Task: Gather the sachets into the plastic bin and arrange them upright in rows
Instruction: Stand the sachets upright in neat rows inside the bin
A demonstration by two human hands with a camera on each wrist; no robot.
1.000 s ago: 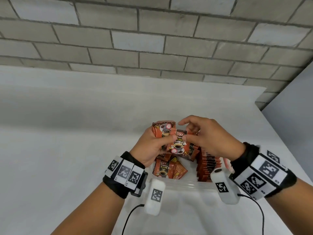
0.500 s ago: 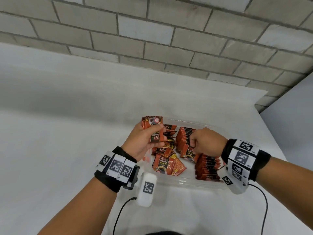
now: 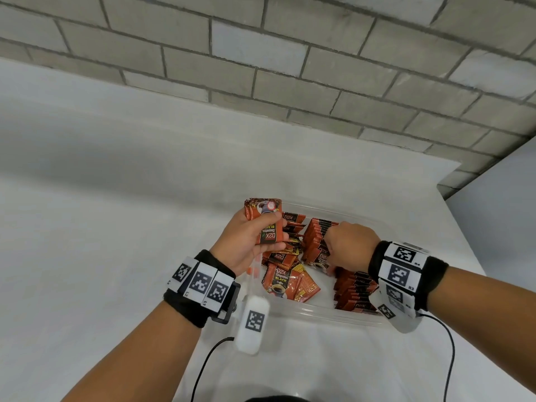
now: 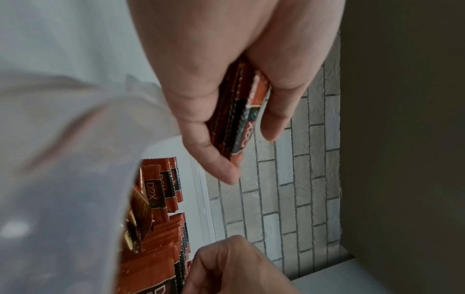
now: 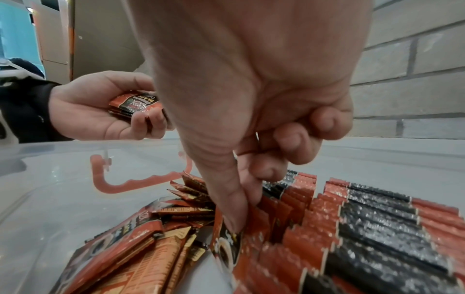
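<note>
White table [image 3: 101, 256] under brick wall; left hand [image 3: 246, 242] gripping sachets [image 3: 265, 223]; right hand [image 5: 251, 139], wrist-view only, pinching one sachet [image 5: 226, 244].

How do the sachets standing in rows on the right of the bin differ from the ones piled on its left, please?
The rowed sachets stand on edge, packed tight, showing only their crimped top edges. The piled sachets lie flat and overlap at odd angles, showing their printed faces. Both groups share the same orange-and-black wrapper and sit inside the clear bin.

A white table [image 3: 87, 256] meets a block wall [image 3: 290, 68].
</note>
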